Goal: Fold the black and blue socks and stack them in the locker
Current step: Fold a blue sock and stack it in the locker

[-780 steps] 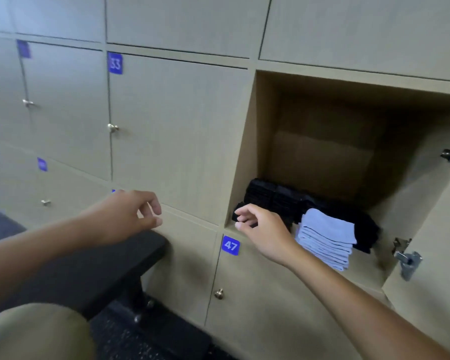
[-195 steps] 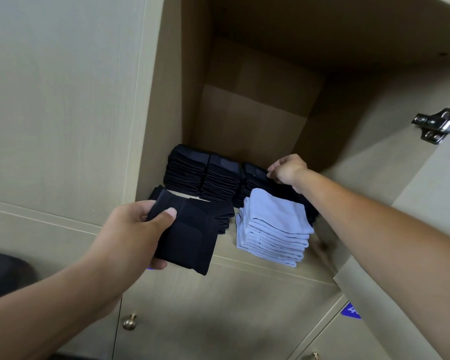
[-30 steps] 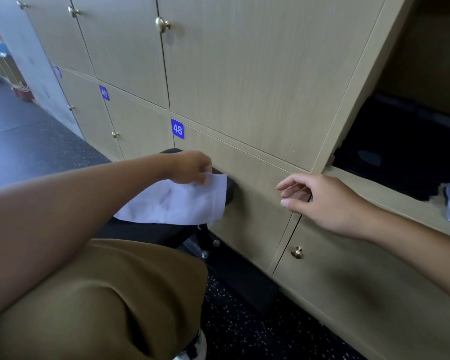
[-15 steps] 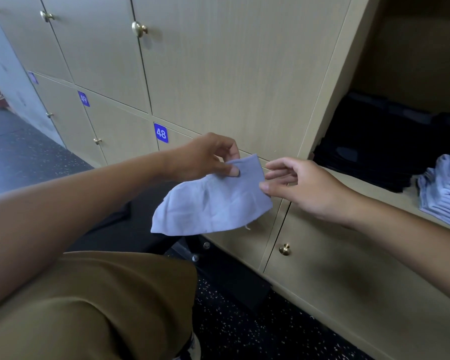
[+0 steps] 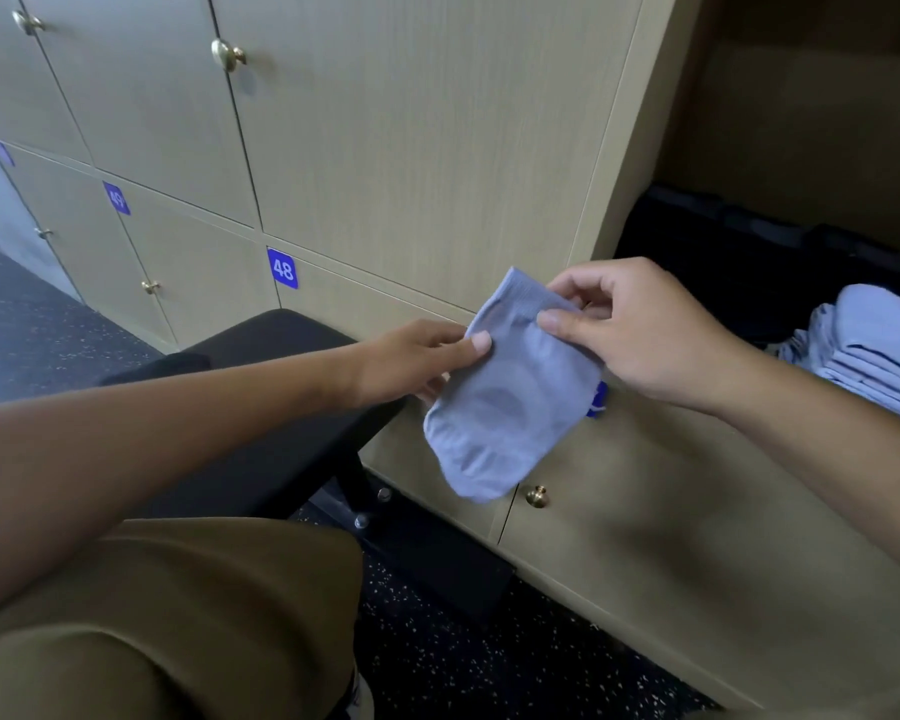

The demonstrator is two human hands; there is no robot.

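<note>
Blue sock (image 5: 505,402) held in the air at frame centre, in front of the closed locker doors, hanging from its cuff end with the toe end lowest. Left hand (image 5: 411,361) pinches the sock's left edge, thumb on the front face. Right hand (image 5: 640,330) pinches the cuff at upper right between thumb and fingers. Both hands are clamped on the same sock.

Open locker (image 5: 619,174) at right edge of frame. Inside it: stack of folded blue socks (image 5: 874,350) at far right, dark folded black socks (image 5: 749,252) behind and to its left, detail lost in shadow.

Handling judgement: the fabric looks thin, light and limp; it drapes and will not hold a shape unaided. Likely low-slip, not fragile. Best held by the cuff and the toe end, so the two can be brought together for an even fold.

Black bench (image 5: 271,356) sits left of centre, below the door tagged 48.
</note>
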